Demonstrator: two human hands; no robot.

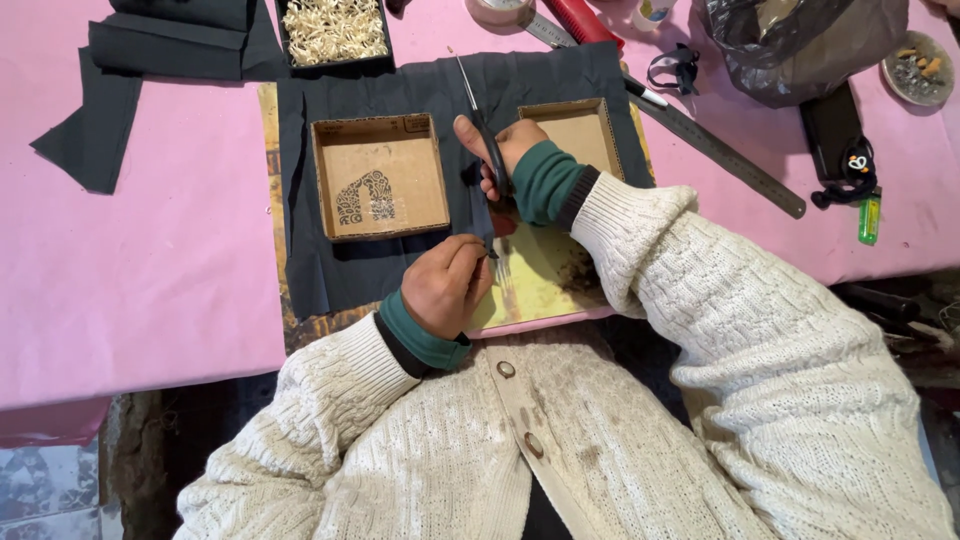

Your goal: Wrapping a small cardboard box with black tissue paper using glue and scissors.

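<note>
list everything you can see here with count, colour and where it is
black fabric sheet: 1, black, middle of table under the boxes
cardboard boxes: 2, brown, open, on the sheet
scissors: 1, black handles, in right hand, cutting the sheet
folded fabric: a few pieces, black, top left
tray of shavings: 1, black with pale fill, top
metal ruler: 1, grey, right of the boxes
plastic bag: 1, dark, top right
lighter: 1, green, right edge
tablecloth: 1, pink
left hand: holds sheet edge
right hand: grips scissors
</note>
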